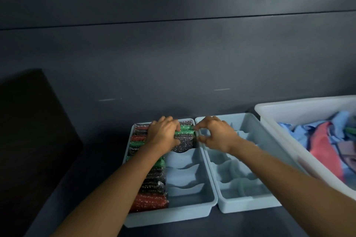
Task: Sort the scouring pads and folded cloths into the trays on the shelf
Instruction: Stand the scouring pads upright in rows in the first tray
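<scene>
Two pale blue divided trays stand side by side on the dark shelf. The left tray point(190, 211) holds a row of red, green and black scouring pads point(152, 188) down its left side and a few at its far right. My left hand point(163, 132) grips a green scouring pad point(185, 132) at the far end of that tray. At the pad's right end my right hand point(215, 134) pinches it with fingertips, over the wall between the trays. The right tray point(248, 204) has bare compartments.
A white bin point(285, 107) at the right holds crumpled blue and red cloths point(319, 146). A dark block point(28, 131) stands at the left. A grey wall rises close behind the trays.
</scene>
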Available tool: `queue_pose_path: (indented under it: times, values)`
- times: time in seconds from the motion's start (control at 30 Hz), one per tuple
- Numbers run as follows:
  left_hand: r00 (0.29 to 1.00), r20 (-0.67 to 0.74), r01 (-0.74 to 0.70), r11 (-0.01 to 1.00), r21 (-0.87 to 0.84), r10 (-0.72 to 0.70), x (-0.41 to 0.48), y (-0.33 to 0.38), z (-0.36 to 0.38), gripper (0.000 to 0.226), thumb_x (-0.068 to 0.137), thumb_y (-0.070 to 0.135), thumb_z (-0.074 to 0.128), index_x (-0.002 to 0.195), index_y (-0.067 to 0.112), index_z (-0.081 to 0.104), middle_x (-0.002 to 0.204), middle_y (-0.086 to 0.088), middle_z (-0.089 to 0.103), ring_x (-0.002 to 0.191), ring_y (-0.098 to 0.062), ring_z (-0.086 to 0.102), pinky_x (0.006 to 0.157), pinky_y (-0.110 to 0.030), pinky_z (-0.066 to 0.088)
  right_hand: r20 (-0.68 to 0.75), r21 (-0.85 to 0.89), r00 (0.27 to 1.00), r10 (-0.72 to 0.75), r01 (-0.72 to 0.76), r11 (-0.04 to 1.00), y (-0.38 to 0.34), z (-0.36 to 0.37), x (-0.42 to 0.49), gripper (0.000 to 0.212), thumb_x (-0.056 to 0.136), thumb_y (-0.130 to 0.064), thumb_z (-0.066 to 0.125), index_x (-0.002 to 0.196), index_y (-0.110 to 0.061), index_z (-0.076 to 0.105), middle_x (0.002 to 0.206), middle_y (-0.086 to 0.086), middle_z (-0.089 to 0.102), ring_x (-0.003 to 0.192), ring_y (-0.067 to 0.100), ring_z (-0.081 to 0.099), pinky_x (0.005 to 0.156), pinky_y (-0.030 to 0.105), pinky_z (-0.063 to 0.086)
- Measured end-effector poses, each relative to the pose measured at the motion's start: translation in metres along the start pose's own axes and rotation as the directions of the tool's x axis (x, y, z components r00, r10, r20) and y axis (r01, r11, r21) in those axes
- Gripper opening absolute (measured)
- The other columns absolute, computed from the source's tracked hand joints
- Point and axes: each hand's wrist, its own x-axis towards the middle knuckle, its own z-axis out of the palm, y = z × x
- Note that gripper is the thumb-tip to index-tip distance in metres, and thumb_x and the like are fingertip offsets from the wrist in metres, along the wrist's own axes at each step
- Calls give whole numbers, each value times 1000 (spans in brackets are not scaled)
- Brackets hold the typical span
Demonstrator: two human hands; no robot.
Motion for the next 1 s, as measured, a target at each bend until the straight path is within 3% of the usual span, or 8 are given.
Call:
queue_pose_path:
  times: [0.13,0.27,0.47,0.6,0.7,0.77,0.87,1.0]
  values:
    - [993,-112,-72,957,-280,41,4,39,-16,35,83,39,73,112,24,59,115,5,60,109,-18,55,93,-37,44,-39,173,999,28,-21,985,25,-32,-30,32,87,-29,67,119,-25,66,119,-1,62,111,18,57,96,36,45]
    - [982,-157,-177,782,-597,103,7,110,-34,27,83,29,75,106,20,63,105,7,63,97,-10,58,87,-26,46,-139,304,980,139,-92,948,66,-62,-66,18,86,-24,68,103,-23,70,93,-3,69,85,15,64,85,34,52]
    - [948,-147,-305,664,-683,284,17,215,-32,18,82,24,76,98,18,69,99,6,70,95,-8,64,90,-25,49,-212,289,936,283,-216,933,145,-106,-131,13,84,-15,68,96,-17,73,89,2,73,82,20,67,81,33,52]
    - [932,-110,-317,628,-711,346,26,263,-20,18,82,22,75,98,15,71,97,4,73,94,-10,67,91,-33,51,-230,-115,847,479,-512,851,198,-137,-172,38,79,-37,68,115,-26,63,121,3,61,117,28,52,100,43,41]
    - [930,-79,-302,627,-718,358,31,285,-12,16,83,25,74,97,18,70,97,7,72,94,-9,66,92,-34,52,-47,-388,727,685,-645,659,224,-152,-194,66,71,-51,66,129,-26,45,140,3,40,133,31,33,103,51,32]
    - [932,-61,-289,632,-719,358,34,294,-6,17,83,28,74,98,20,69,97,9,71,94,-7,66,92,-34,52,43,-480,675,736,-632,608,237,-154,-202,65,78,-47,62,134,-23,40,142,2,35,136,31,28,101,49,36]
    - [938,-30,-256,635,-729,345,36,302,-2,19,84,30,73,99,20,70,96,10,71,94,-7,65,92,-35,53,-22,-538,720,693,-593,599,251,-149,-205,49,92,-33,50,136,-13,43,137,9,35,133,32,29,100,45,44]
    - [947,-26,-233,627,-743,321,39,307,-2,17,84,28,73,98,20,70,94,9,71,93,-7,66,92,-34,53,-172,-528,776,607,-593,608,247,-152,-198,42,91,-33,57,126,-11,54,127,13,44,124,31,40,91,41,47]
